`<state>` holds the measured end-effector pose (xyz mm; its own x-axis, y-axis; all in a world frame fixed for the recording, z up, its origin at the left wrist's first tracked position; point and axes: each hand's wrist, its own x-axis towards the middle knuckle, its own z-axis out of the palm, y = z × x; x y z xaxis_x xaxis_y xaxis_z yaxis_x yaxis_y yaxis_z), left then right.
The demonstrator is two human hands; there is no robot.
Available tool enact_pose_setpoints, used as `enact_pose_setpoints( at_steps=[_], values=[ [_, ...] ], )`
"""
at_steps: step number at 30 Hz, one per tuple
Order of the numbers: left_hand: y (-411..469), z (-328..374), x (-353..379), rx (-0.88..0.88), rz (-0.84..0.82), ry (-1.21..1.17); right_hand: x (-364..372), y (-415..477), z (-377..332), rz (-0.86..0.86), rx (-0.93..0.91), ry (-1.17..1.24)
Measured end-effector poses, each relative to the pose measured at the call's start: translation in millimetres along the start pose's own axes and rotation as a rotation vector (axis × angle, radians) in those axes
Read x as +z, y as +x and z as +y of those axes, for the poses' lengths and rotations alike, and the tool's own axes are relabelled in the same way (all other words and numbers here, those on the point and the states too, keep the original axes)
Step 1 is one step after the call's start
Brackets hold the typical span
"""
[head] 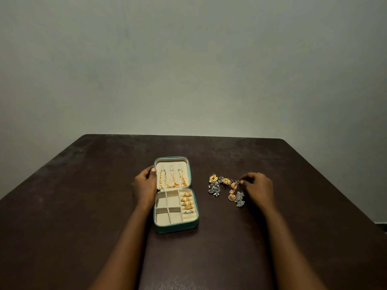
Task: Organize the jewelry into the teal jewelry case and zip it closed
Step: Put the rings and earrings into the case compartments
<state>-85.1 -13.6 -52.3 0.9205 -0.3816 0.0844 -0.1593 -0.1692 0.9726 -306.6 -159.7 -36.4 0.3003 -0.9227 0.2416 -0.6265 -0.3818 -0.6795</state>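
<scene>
Right of centre, the earrings (233,186) lie clustered on the table (83,206), strung roughly from upper left to lower right, well apart from the case (177,228) to their left. The right hand (258,188) is nearer, at the cluster's upper right end, fingers curled toward a gold piece just left of them. Whether they already pinch it cannot be told. The left hand (144,185) grips the open case's left edge.
</scene>
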Motion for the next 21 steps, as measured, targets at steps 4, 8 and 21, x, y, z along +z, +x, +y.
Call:
enact_pose_setpoints(
  at_steps=[4,8,21],
  values=[
    [0,1,-3,-0.022,-0.005,-0.018,10,-1,-5,-0.074,-0.1,-0.026],
    [2,5,-12,-0.048,0.031,-0.027,14,-1,-5,-0.122,-0.12,-0.016],
    [-55,86,52,0.427,-0.575,0.503,-12,4,16,-0.11,0.101,0.245]
  ],
)
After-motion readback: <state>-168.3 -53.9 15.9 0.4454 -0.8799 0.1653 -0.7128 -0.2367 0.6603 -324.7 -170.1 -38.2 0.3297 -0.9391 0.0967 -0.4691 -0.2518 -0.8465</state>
